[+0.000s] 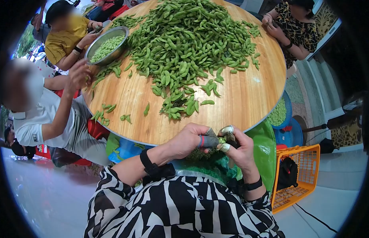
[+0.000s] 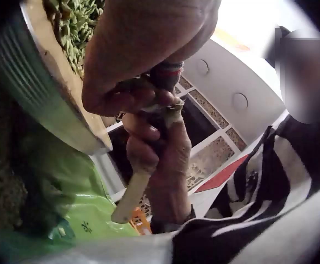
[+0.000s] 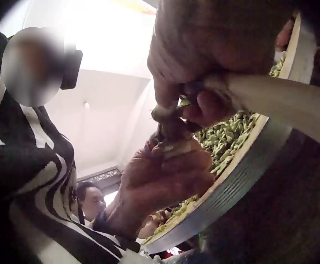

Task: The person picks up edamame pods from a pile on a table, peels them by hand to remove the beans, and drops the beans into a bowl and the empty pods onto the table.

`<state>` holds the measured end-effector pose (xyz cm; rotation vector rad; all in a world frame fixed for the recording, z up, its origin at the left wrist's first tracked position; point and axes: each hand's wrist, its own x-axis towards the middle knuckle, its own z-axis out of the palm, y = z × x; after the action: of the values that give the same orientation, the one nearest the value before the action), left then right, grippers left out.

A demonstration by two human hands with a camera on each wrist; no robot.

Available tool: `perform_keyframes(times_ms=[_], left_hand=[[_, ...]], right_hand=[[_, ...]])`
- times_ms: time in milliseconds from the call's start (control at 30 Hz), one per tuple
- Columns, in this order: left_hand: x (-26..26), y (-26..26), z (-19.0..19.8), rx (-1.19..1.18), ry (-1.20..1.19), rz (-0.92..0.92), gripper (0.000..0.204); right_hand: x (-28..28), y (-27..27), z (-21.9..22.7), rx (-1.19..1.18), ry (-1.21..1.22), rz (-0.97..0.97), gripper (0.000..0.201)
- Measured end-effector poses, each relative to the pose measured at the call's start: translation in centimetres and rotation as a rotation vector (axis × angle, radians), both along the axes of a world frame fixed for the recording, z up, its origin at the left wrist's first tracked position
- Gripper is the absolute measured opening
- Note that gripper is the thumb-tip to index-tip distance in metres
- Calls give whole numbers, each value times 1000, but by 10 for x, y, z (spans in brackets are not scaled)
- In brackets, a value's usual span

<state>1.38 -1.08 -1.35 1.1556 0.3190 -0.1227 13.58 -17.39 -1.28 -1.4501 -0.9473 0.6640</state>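
Both hands meet at the near edge of the round wooden table, over the lap. The left hand [image 1: 187, 139], with a dark wrap on its thumb, pinches one side of a small green pod [image 1: 221, 140]. From the other side the right hand [image 1: 240, 150], its fingertips covered in pale and dark wraps, grips it as well. In the left wrist view the fingertips of the left hand [image 2: 149, 60] touch those of the right hand [image 2: 168, 154]. A bit of green shows between the fingers in the right wrist view, largely hidden by them.
A large heap of green pods [image 1: 184, 43] covers the table's middle, with loose pods nearer. A metal bowl [image 1: 123, 31] of shelled beans stands at the back left. Other people sit left and at the far right. An orange crate [image 1: 313, 174] and blue basin [image 1: 288, 109] are to the right.
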Motion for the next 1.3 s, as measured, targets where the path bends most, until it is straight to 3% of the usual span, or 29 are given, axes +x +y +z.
perform_keyframes(times_ms=[267,333,367,433,533,667,767,867,933,967,1100,1167,1233,1300], left_hand=[[-5,1,1,222,11,-138,12],[-6,1,3,316,12,-179,14],[-6,0,4,314,13,-181,14],[-7,-1,6,432,-31,-171,14],[-7,0,14,626,-7,-239,13],[-9,-2,12,517,-11,-216,10],[-12,-4,23,548,23,-282,10],[-14,-6,21,428,-22,-338,11],[-16,-7,25,215,-34,-119,14],[-18,-4,21,215,-33,-118,14],[-18,2,15,432,-36,-175,15],[-16,2,19,898,-58,-186,14],[-15,-1,25,914,-115,-167,13],[-14,-4,22,927,-172,-143,12]], right_hand=[[5,-6,-4,-173,85,53,21],[0,-3,3,-168,-314,37,23],[-2,-1,2,-169,-313,36,23],[-5,4,-2,70,-539,-28,27],[-6,-3,-3,-14,-506,1,29],[-12,-8,-8,-141,-400,-32,22],[-15,-7,-11,-103,-341,-80,18],[-6,-13,-11,-186,-306,-51,16],[-5,-19,-8,-177,-270,-16,18],[-4,-21,-7,-170,-237,12,20],[-5,-18,-6,-94,-238,-15,24],[-5,-16,-2,-28,-18,-93,25],[-5,-16,-3,-72,-15,-89,26],[-7,-12,-3,-112,-195,-44,25]])
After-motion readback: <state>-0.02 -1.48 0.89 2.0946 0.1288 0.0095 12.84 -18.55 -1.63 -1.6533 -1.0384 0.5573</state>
